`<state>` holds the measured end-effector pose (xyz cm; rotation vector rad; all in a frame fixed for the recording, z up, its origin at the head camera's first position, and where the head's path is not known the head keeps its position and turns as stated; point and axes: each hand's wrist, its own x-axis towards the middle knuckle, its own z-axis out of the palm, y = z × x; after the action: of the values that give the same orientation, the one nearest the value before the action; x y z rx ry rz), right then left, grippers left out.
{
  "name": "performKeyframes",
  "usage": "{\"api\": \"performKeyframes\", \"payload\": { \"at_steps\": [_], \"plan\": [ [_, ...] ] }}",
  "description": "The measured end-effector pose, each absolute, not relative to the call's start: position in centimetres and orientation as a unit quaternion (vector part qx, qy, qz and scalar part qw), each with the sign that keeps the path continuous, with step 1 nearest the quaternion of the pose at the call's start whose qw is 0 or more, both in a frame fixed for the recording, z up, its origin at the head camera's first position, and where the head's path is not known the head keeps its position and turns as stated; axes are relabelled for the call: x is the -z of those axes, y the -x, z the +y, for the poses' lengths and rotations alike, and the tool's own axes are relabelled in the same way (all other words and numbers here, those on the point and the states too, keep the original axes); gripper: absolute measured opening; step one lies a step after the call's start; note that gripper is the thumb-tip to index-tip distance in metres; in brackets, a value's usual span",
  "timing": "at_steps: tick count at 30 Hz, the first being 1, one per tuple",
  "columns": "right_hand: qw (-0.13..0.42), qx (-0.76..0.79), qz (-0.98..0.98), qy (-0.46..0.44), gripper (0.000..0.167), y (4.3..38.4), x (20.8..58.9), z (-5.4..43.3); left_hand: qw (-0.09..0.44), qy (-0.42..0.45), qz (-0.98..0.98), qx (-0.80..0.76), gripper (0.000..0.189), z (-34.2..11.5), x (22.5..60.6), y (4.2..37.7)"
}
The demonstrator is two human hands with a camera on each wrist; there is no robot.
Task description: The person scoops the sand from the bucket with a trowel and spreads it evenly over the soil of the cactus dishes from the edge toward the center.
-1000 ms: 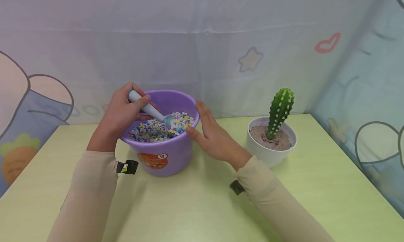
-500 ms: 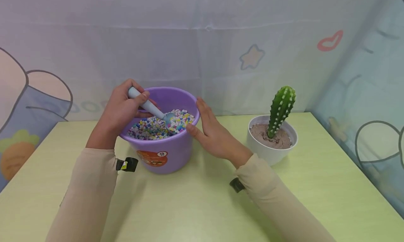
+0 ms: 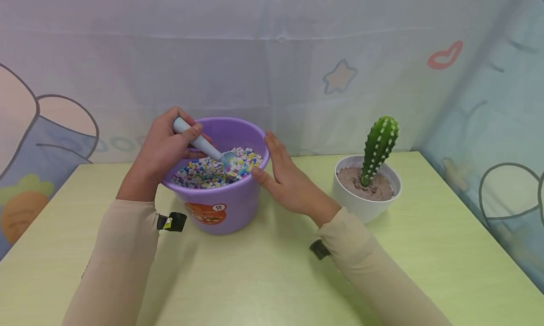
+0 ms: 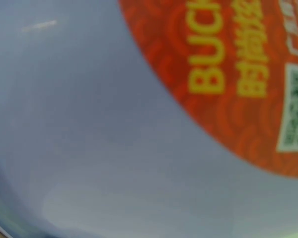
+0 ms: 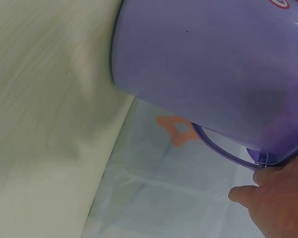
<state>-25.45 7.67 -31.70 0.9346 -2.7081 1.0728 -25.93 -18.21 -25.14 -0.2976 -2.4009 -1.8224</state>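
Observation:
My left hand [image 3: 161,144] grips the thick handle of a pale blue scoop [image 3: 204,145], reaching over the left rim of a purple bucket [image 3: 231,205]. The scoop slants down to the right, its bowl resting among small multicoloured foam beads [image 3: 201,172] inside. On the bucket's right side, my right hand [image 3: 293,189] lies against the rim with fingers extended and thumb at the near edge. The right wrist view shows the bucket's thin carrying handle [image 5: 223,151] hanging below its rim. Only the bucket's wall [image 4: 99,129] and orange label [image 4: 213,99] fill the left wrist view.
To the right, behind my right forearm, a white pot [image 3: 359,208] holds a green cactus [image 3: 379,149] in brown filling. All stand on a pale yellow-green table [image 3: 255,278]. A printed cloth backdrop [image 3: 204,71] rises along the table's far edge.
The head view has shifted slightly, so the scene sits a little higher. Both hands, the scoop and the bucket keep the same positions relative to each other.

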Motion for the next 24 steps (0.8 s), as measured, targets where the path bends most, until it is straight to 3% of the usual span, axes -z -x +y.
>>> {"api": "performKeyframes", "payload": {
  "at_steps": [24],
  "plan": [
    [0.036,-0.342,-0.889,-0.302,0.097,25.38,31.37,7.67,0.069,0.097,-0.803,0.584,0.024,-18.15,25.19,26.01]
  ]
}}
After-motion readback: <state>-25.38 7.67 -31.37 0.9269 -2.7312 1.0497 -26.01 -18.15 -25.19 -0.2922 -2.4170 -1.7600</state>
